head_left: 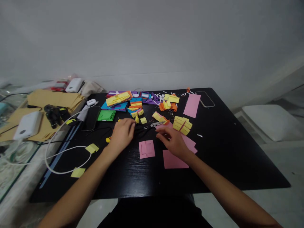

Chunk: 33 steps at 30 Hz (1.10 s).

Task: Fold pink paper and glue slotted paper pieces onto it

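Observation:
Black-handled scissors [155, 124] lie on the dark table, their blades pointing right. My left hand [122, 133] rests just left of the handles, palm down, fingers loosely curved and thumb apart, with nothing visible in it. My right hand [173, 141] hovers over pink paper sheets [176, 159], fingers bent and apart from the thumb, holding nothing that I can see. Between the hands lies a pink square [146, 149] with dark pen lines and a crease. Yellow paper strips [182, 125] lie beyond my right hand. Small folded yellow pieces [143, 120] sit beside the scissors.
Bundled yellow strips [118, 98], a green paper stack [106, 115] and colourful scraps line the back. A pink sheet [192, 106] and a phone-shaped clear case [205, 99] lie at back right. A dark phone [91, 118] and a looped white cable [47, 148] occupy the left.

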Available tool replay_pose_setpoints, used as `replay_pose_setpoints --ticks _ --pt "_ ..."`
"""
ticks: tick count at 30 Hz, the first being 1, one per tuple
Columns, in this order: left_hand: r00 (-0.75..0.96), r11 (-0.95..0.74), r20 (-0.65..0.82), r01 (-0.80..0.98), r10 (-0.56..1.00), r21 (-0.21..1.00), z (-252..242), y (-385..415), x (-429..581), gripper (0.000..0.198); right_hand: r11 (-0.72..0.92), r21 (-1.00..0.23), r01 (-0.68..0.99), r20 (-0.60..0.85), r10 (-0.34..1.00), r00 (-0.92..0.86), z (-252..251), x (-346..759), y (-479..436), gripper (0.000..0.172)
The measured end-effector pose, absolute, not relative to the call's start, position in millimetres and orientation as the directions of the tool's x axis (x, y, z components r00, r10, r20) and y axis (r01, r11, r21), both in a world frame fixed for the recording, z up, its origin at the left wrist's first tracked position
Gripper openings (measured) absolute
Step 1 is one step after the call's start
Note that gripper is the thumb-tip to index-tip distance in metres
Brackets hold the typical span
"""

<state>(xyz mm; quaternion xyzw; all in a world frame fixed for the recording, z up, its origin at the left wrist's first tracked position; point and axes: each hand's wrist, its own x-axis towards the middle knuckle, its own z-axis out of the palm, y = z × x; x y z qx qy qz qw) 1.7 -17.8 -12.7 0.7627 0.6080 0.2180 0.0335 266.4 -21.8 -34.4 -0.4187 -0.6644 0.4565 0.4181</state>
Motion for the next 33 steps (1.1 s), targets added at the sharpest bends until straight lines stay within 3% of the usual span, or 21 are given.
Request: replay_pose_setpoints --ticks 4,7,10,14,24,27,33 --pt "0.091 -0.155 0.255 0.957 0.963 0.243 -12.2 26.2 -4.5 0.022 0.496 -0.819 0.288 0.304 0.801 -0.515 -37.4 253.5 -28.0 0.021" --pt "0.052 -0.103 0.232 0.971 0.971 0.216 -17.7 42.4 -1.9 0.017 0.641 -0.7 0.316 0.31 0.671 -0.674 -47.1 247.9 -41.1 0.024" --pt "0.023 -0.071 0.22 0.974 0.975 0.216 -22.4 49.1 -0.1 0.011 0.727 -0.601 0.331 0.309 0.594 -0.743 -57.7 248.2 -53.8 0.04" --pt "0.019 -0.07 0.206 0.967 0.978 0.245 -25.2 53.9 0.7 0.008 0.783 -0.504 0.365 0.32 0.562 -0.763 -65.4 251.8 -60.3 0.036" --pt "-0.013 -0.063 0.23 0.946 0.973 0.319 -9.3 21.4 -29.5 0.017 0.793 -0.491 0.36 0.371 0.564 -0.737 -66.0 251.2 -56.9 0.025" --pt "-0.043 -0.015 0.226 0.969 0.973 0.247 -12.9 -8.7 -57.8 0.025 0.765 -0.517 0.384 0.366 0.604 -0.708 -66.6 251.1 -58.8 0.027" --pt "-0.1 0.096 0.08 0.994 0.992 0.051 -30.6 -41.2 -65.8 0.051 0.757 -0.51 0.409 0.362 0.62 -0.697 -67.1 248.0 -61.7 0.032"
